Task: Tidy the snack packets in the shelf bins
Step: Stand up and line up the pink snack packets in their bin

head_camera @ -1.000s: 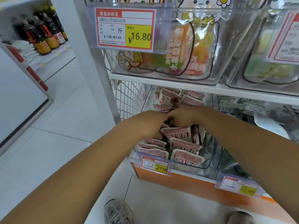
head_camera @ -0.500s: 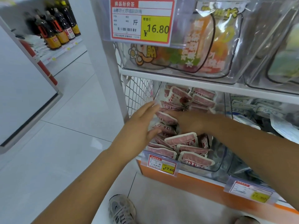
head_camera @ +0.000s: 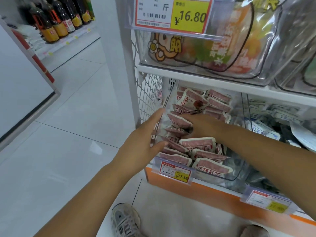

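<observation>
Pink and white snack packets [head_camera: 198, 144] fill a clear bin [head_camera: 239, 170] on the lower shelf, some stacked flat and some leaning. My left hand [head_camera: 145, 141] is open, fingers stretched, flat against the bin's left wall from outside. My right hand [head_camera: 203, 125] reaches into the bin from the right. Its fingers are closed on the edge of one pink packet [head_camera: 177, 121] in the left column. More packets [head_camera: 217, 100] are piled loosely at the back of the bin.
A 17.60 price tag [head_camera: 176, 172] hangs on the bin's front. Next to it on the right is a bin of white and blue packets [head_camera: 266, 132]. The shelf above carries a bin of colourful bags [head_camera: 213, 48]. My shoe [head_camera: 125, 219] is on the floor. Bottles [head_camera: 56, 19] stand far left.
My left hand has come out of the bin, opened and moved to its left wall. My right hand stays on the packets, and the view has shifted closer and lower.
</observation>
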### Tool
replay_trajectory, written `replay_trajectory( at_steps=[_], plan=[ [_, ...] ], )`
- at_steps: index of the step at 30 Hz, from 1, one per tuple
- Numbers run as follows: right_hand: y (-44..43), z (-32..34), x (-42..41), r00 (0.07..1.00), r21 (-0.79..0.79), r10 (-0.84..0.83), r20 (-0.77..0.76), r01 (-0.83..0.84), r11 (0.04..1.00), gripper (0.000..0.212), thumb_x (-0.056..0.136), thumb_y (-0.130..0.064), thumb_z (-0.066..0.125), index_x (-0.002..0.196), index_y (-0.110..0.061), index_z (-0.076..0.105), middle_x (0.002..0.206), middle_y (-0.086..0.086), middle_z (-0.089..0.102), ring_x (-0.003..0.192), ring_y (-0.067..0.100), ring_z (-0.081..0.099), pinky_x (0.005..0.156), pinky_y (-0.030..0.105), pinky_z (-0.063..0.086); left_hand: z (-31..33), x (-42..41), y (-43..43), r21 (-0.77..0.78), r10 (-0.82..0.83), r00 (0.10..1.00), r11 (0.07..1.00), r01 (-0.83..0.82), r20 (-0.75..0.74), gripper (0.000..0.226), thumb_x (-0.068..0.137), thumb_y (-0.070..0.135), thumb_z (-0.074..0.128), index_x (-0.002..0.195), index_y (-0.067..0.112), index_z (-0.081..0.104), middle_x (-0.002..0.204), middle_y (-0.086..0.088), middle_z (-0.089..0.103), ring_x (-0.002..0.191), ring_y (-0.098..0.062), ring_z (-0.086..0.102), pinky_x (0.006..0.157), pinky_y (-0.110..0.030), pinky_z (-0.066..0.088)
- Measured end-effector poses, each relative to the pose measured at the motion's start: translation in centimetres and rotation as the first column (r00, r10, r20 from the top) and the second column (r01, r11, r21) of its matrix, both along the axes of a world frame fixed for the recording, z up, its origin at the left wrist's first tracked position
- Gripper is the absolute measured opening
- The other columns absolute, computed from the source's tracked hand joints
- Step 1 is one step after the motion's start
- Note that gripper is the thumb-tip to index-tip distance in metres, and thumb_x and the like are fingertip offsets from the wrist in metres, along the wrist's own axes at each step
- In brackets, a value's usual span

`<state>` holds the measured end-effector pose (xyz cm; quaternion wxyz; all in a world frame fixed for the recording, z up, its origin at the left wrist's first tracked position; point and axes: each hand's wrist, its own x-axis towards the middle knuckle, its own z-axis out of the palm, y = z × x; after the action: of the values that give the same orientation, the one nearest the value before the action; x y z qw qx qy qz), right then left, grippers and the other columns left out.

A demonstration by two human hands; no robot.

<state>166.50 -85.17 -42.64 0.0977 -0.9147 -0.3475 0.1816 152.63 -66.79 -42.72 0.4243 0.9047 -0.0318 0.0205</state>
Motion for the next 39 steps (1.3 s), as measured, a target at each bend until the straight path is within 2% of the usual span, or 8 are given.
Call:
replay_trajectory(
  at_steps=[6, 9, 13, 20, 24, 29, 32, 39],
  plan=[
    [-0.4, -1.1, 0.5, 0.991, -0.106, 0.070, -0.110, -0.082, 0.991, 0.110, 0.074, -0.039, 0.075, 0.149, -0.036, -0.005, 0.152, 0.011, 0.029, 0.133, 0.028, 0.036, 0.104, 0.039, 0.037, -1.2, 0.3, -0.1, 0.240, -0.046, 0.994, 0.971, 0.020, 0.102, 0.027, 0.093, 0.025, 0.060, 0.120, 0.030, 0.065, 0.149, 0.005, 0.040, 0.123, -0.016, 0.054, 0.097, -0.033, 0.049],
    [-0.2, -1.1, -0.1, 0.995, -0.116, 0.093, 0.037, -0.088, 0.989, 0.102, 0.076, -0.035, 0.073, 0.151, -0.029, 0.004, 0.148, 0.010, 0.031, 0.133, 0.027, 0.031, 0.106, 0.035, 0.031, -1.3, 0.2, 0.0, 0.235, -0.036, 0.986, 0.972, -0.002, 0.161, 0.018, 0.090, 0.024, 0.064, 0.106, 0.024, 0.072, 0.140, 0.000, 0.051, 0.113, -0.019, 0.060, 0.089, -0.032, 0.054],
    [-0.5, -1.0, -0.7, 0.987, 0.023, 0.074, 0.144, -0.078, 0.997, 0.085, 0.069, -0.042, 0.078, 0.140, -0.023, 0.035, 0.136, 0.002, 0.051, 0.118, 0.020, 0.050, 0.095, 0.031, 0.042, -1.4, 0.2, 0.2, 0.254, -0.049, 0.984, 0.967, 0.003, 0.171, 0.011, 0.089, 0.023, 0.066, 0.097, 0.024, 0.073, 0.134, 0.003, 0.056, 0.107, -0.016, 0.062, 0.083, -0.023, 0.050],
    [-0.7, 0.1, -0.8, 0.997, 0.177, -0.052, 0.065, 0.040, 0.983, 0.044, 0.080, -0.028, 0.071, 0.120, -0.025, 0.054, 0.112, -0.006, 0.066, 0.098, 0.015, 0.061, 0.076, 0.027, 0.046, -0.9, -0.3, 0.1, 0.281, -0.075, 0.994, 0.958, 0.051, 0.077, 0.018, 0.095, 0.032, 0.052, 0.100, 0.027, 0.069, 0.147, 0.006, 0.042, 0.119, -0.011, 0.055, 0.085, -0.018, 0.041],
    [-1.1, 0.4, -0.7, 0.989, 0.316, -0.124, -0.083, 0.144, 0.938, 0.040, 0.081, -0.030, 0.070, 0.119, -0.028, 0.058, 0.106, -0.008, 0.069, 0.097, 0.011, 0.064, 0.086, 0.032, 0.050, -0.6, -0.6, 0.0, 0.273, -0.065, 0.997, 0.961, 0.049, 0.051, 0.020, 0.095, 0.032, 0.053, 0.106, 0.028, 0.069, 0.147, 0.010, 0.040, 0.110, -0.007, 0.057, 0.081, -0.011, 0.035],
    [-0.8, 1.7, -1.1, 0.971, 0.146, -0.083, -0.224, 0.118, 0.982, 0.053, 0.085, -0.033, 0.065, 0.134, -0.038, 0.046, 0.113, -0.016, 0.062, 0.099, 0.006, 0.058, 0.082, 0.014, 0.044, -0.4, -0.7, 0.0, 0.307, -0.052, 0.997, 0.951, 0.034, 0.052, 0.023, 0.096, 0.034, 0.051, 0.112, 0.030, 0.067, 0.150, 0.010, 0.036, 0.114, -0.009, 0.056, 0.085, -0.017, 0.039],
    [-0.8, 1.8, -1.7, 0.973, 0.186, -0.109, -0.204, 0.148, 0.971, 0.075, 0.075, -0.044, 0.075, 0.139, -0.040, 0.035, 0.125, -0.023, 0.047, 0.113, 0.001, 0.048, 0.089, 0.019, 0.039, -0.5, -0.8, 0.1, 0.320, -0.059, 0.997, 0.946, 0.041, 0.049, 0.026, 0.096, 0.035, 0.050, 0.118, 0.033, 0.064, 0.153, 0.011, 0.031, 0.118, -0.008, 0.053, 0.090, -0.018, 0.039],
    [-0.1, 1.8, -2.1, 0.983, 0.052, 0.022, -0.184, -0.012, 0.999, 0.051, 0.086, -0.041, 0.066, 0.134, -0.034, 0.050, 0.129, -0.011, 0.060, 0.114, 0.010, 0.055, 0.096, 0.025, 0.043, -0.3, -0.2, -1.6, 0.483, -0.060, 0.973, 0.874, -0.058, 0.224, 0.042, 0.096, 0.032, 0.050, 0.138, 0.025, 0.046, 0.157, 0.002, 0.024, 0.145, -0.015, 0.018, 0.109, -0.029, 0.017]
  ],
)
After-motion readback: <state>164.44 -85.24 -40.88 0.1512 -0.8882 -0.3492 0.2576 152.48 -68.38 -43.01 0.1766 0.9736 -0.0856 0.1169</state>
